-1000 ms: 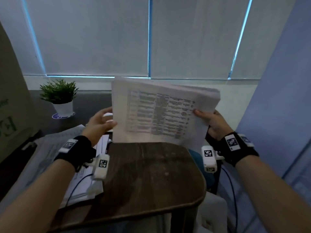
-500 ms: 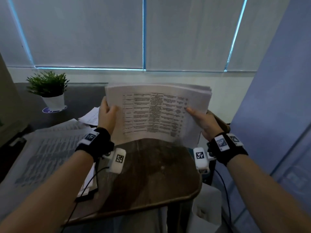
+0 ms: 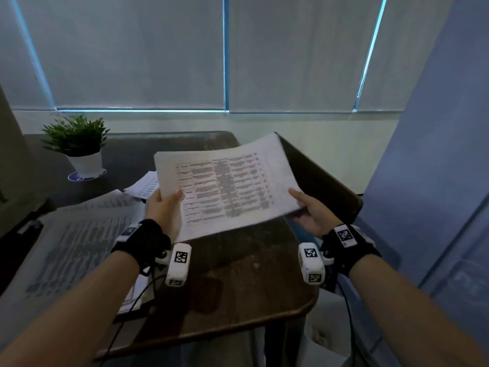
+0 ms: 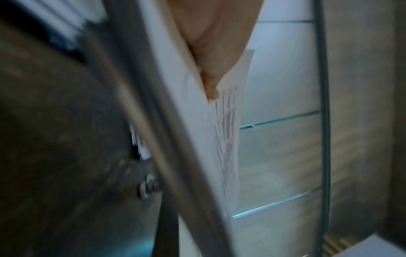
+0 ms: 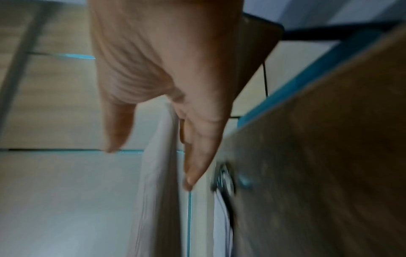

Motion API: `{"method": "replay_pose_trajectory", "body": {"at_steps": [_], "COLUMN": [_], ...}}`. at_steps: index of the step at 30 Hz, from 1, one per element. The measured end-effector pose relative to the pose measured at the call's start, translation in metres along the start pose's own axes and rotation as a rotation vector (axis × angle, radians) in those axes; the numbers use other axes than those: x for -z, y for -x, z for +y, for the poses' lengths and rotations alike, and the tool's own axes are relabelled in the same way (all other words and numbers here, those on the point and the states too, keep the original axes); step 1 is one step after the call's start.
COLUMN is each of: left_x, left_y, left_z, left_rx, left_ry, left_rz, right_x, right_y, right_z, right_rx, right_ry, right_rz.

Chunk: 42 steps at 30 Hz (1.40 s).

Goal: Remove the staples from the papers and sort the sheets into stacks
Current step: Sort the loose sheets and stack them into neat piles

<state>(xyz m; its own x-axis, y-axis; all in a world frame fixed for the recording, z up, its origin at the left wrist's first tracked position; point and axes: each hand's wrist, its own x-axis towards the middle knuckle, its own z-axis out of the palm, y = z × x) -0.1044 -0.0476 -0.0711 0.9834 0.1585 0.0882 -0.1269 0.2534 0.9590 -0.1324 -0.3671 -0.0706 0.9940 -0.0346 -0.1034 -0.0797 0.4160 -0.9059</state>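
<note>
**Head view: thick sheaf held at both edges above the table**

Head view shows the paper bundle [image 3: 225, 186] in mid-frame, tilted, lifted clear of the brown table [image 3: 238, 292]. The left hand [image 3: 165, 207] clasps its left edge with the thumb on top; the right hand [image 3: 311, 214] takes the right edge, thumb above and fingers below. More printed sheets [image 3: 79, 242] lie at lower left, with a potted plant [image 3: 76, 144] at upper left. No staple can be made out.

The bundle looks many sheets thick, so probably weighty yet limp, sagging if held at one corner. Smooth pages may slide and fan apart. Supporting both side edges, or laying it flat on the table, seems the safest hold.
</note>
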Motion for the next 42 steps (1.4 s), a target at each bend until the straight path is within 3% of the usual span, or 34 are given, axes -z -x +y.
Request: {"method": "replay_pose_trajectory", "body": {"at_steps": [5,8,11,14,17,19,22,25,27,30,35,38,42], "left_x": [-0.026,-0.038,-0.026,-0.004,-0.016,-0.035,-0.052,-0.051,-0.043,-0.028,-0.020,-0.009,0.019], "left_y": [0.005,0.020,0.015,0.003,0.000,-0.001,0.006,0.015,0.019,0.020,0.014,0.011,0.018], "left_z": [-0.025,-0.040,-0.021,0.018,0.050,0.060,0.073,0.069,0.044,-0.003,-0.011,-0.007,-0.023], "left_rx": [0.051,0.132,0.149,0.128,0.007,-0.175,-0.383,-0.432,-0.353,-0.148,-0.104,0.010,0.218], "left_ry": [0.129,0.200,0.202,0.130,-0.247,-0.397,-0.326,-0.194,-0.178,-0.249,-0.321,-0.396,-0.429], "left_rz": [0.129,-0.019,-0.166,-0.315,-0.353,-0.206,-0.060,-0.031,0.024,0.072,0.082,0.035,-0.002], "right_x": [-0.053,-0.088,-0.082,-0.067,-0.071,-0.084,-0.103,-0.098,-0.086,-0.074,-0.080,-0.079,-0.077], "right_y": [0.005,0.003,-0.003,-0.005,-0.002,-0.001,0.002,0.008,0.008,0.004,-0.005,-0.010,-0.013], "right_z": [0.023,0.024,0.013,-0.003,-0.021,-0.031,-0.045,-0.045,-0.020,0.029,0.035,0.033,0.057], "right_rx": [-0.158,-0.153,-0.108,0.039,0.232,0.327,0.461,0.460,0.324,0.172,0.217,0.252,0.053], "right_ry": [-0.057,-0.153,-0.008,0.055,0.206,0.300,0.358,0.360,0.380,0.380,0.469,0.477,0.510], "right_rz": [-0.196,-0.094,0.119,0.101,0.080,0.006,-0.040,-0.137,-0.201,-0.182,-0.163,-0.203,-0.130]}}
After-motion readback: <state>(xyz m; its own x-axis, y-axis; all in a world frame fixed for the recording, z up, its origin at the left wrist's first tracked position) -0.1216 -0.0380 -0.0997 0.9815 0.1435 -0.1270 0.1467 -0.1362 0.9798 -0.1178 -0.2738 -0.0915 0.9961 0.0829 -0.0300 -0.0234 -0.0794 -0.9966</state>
